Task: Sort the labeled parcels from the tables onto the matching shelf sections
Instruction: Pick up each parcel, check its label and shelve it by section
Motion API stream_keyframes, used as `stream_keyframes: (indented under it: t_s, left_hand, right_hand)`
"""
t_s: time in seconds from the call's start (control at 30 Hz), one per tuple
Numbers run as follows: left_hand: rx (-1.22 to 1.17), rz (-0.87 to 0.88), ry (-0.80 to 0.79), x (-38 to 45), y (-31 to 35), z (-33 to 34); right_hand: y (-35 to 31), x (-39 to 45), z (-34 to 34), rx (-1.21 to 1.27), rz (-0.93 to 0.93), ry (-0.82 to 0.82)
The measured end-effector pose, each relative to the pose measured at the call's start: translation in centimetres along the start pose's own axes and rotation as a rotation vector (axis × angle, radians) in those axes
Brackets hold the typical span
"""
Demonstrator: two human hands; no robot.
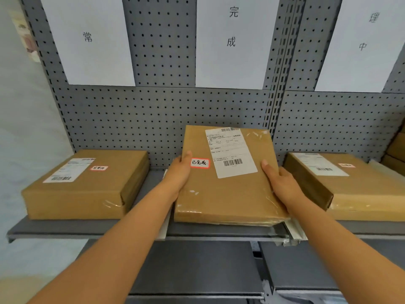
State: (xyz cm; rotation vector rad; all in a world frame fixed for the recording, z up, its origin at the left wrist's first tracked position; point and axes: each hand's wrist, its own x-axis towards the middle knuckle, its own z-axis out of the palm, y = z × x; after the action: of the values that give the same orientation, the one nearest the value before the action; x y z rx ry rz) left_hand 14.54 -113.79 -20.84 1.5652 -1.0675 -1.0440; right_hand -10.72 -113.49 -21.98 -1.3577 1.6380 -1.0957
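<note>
A flat brown cardboard parcel (228, 194) with a white shipping label and a red-bordered handwritten sticker lies in the middle section of the grey shelf (54, 229), below the middle white wall sign (234, 40). My left hand (178, 175) grips its left edge, thumb on top beside the sticker. My right hand (282, 183) grips its right edge, thumb on top. The parcel's front edge sits over a white item that lies under it.
A brown parcel (85, 185) with a red-bordered sticker lies in the left section under the left sign (87, 38). Another parcel (350, 185) lies in the right section under the right sign (361, 42). More boxes show at the far right edge. Lower grey shelves are below.
</note>
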Motion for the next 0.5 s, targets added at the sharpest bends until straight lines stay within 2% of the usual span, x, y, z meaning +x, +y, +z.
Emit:
stream_keyframes:
  t_s: [0.23,0.37,0.5]
  left_hand:
    - [0.075,-0.059,0.058,2.6,-3.1,1.4]
    - [0.273,-0.035,0.114,3.9,-3.5,1.8]
    - [0.401,-0.069,0.106,5.7,-3.8,1.9]
  right_hand:
    - [1.2,2.3,2.4,-0.212,-0.030,0.030]
    - [1.3,3.4,2.8,-0.318,-0.037,0.046]
    - [1.6,4.8,3.1,-0.382,0.009,-0.020]
